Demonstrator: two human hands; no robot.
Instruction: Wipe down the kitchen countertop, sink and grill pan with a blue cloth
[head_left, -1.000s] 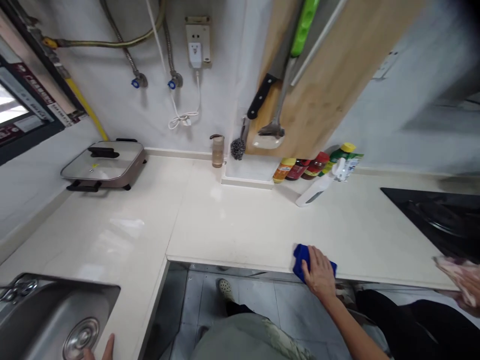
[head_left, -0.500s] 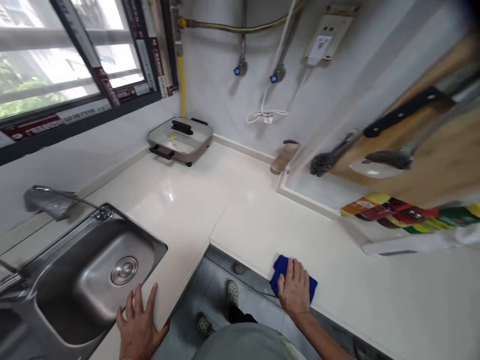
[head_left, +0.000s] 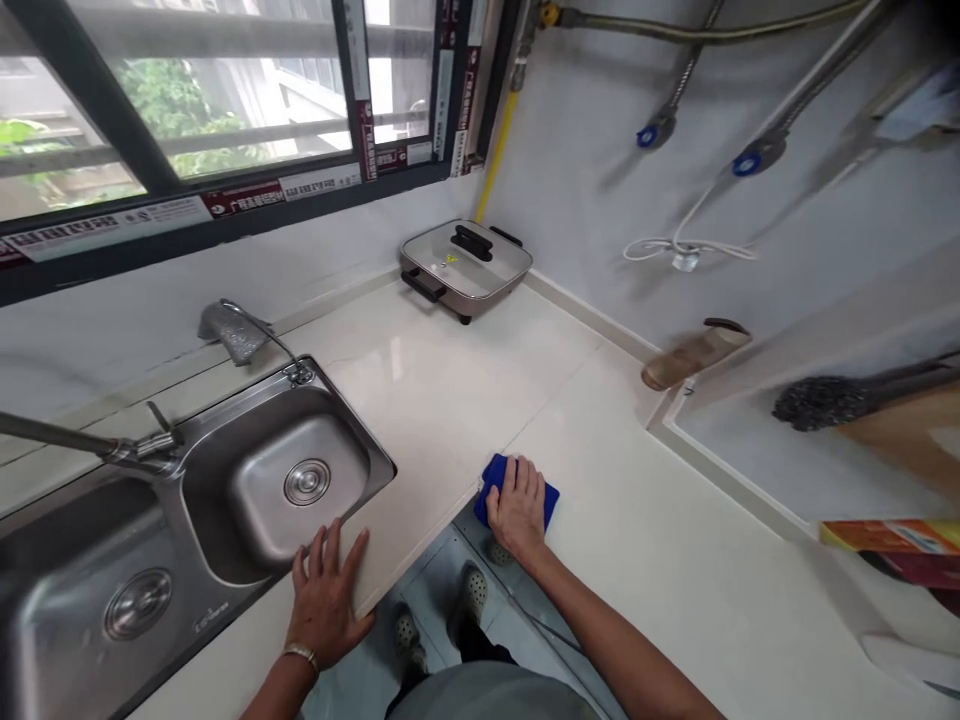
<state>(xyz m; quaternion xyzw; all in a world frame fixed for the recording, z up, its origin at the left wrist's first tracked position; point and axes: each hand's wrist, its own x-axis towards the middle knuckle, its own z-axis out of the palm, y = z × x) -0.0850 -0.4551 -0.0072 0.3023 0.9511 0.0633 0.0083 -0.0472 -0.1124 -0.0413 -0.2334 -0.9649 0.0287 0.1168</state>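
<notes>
Under my right hand (head_left: 519, 508) is a folded blue cloth (head_left: 551, 497), pressed against the white countertop (head_left: 600, 470) at its inner corner. The fingers lie over the cloth and the thumb is at its left side; part of the cloth laps over the front edge. My left hand (head_left: 327, 600) rests with fingers spread on the counter strip between the steel sink (head_left: 251, 560) and the front edge, its thumb over that edge. It holds nothing.
An electric pan with a glass lid (head_left: 466, 262) stands in the back corner. A faucet (head_left: 146, 445) rises behind the sink. A brown cylindrical object (head_left: 694, 358) and a scrubber (head_left: 821, 402) are at the right wall. Colourful packets (head_left: 900, 540) sit at far right.
My right hand has moved the blue cloth left along the counter to the inner corner. The view has turned left, showing more of the sink. My left hand stays on the counter edge.
</notes>
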